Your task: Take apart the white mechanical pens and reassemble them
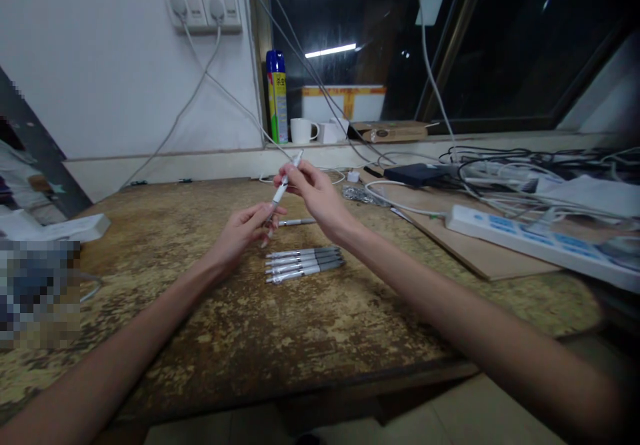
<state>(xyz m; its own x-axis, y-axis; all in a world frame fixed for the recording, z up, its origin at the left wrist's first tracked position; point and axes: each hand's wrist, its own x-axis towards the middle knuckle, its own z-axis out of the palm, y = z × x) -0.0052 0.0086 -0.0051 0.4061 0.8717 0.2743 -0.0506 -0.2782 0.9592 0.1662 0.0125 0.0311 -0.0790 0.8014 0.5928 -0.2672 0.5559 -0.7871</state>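
Fingers of the left hand (243, 228) and right hand (311, 190) pinch one pen (281, 193) at opposite ends. Slipping could drop it onto the pens (303, 262) just below, scattering them.

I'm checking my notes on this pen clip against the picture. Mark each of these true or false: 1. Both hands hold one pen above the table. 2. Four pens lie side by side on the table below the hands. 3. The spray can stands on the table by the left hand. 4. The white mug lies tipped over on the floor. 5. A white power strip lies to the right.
1. True: the left hand and the right hand hold one pen, tilted.
2. True: the row of pens lies on the table.
3. False: the spray can stands on the window ledge.
4. False: the mug stands upright on the ledge.
5. True: the power strip.
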